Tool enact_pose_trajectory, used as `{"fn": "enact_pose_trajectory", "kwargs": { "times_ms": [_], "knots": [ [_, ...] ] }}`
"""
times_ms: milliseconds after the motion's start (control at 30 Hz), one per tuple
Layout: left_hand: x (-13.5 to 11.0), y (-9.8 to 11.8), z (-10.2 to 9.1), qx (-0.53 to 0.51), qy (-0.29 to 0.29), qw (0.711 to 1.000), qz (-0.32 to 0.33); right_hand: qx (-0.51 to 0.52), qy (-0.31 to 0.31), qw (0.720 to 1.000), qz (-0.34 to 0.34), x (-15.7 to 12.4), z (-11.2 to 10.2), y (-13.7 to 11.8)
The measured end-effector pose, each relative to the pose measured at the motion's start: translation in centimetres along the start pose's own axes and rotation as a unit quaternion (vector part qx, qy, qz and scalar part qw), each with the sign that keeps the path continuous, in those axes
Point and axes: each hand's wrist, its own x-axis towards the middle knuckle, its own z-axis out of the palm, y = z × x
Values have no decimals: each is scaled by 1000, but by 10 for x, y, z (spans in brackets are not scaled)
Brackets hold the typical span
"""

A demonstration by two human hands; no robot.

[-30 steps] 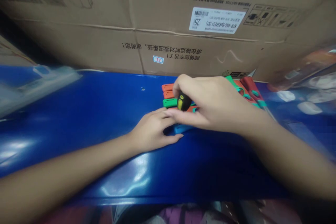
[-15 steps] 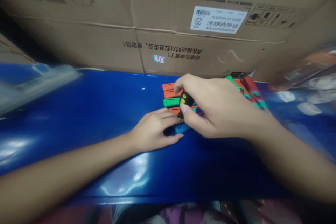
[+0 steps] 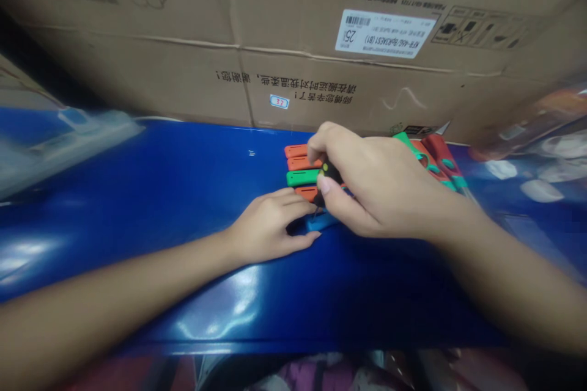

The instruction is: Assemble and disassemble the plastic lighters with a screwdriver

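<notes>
Blue pc (image 3: 323,222) is part-hid by RH (image 3: 389,186), box (image 3: 293,30) behind.

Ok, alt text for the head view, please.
The right hand holds a black-and-yellow tool, tip down toward a blue piece; the left hand lies at that piece's left end. Orange and green pieces lie beyond on a blue table, before a cardboard box.

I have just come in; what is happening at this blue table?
A person's right hand grips a black and yellow tool with a thin shaft pointing down at a slim blue plastic piece. The left hand is at that piece's end; whether it grips is unclear. Orange plastic pieces and a green one lie beyond, partly hidden by the right hand.
</notes>
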Motion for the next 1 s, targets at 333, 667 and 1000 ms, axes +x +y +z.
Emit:
{"fn": "enact_pose_trajectory", "kwargs": {
  "times_ms": [333,667,1000],
  "knots": [
    [2,2,-1,-8,-13,1000,-21,10,-9,1000,14,-2,-5,3],
    [1,1,0,-5,-11,1000,-25,15,-26,999,19,-2,-5,4],
    [1,1,0,-17,-6,1000,-25,24,-13,999,27,-2,-3,4]
  ]
}}
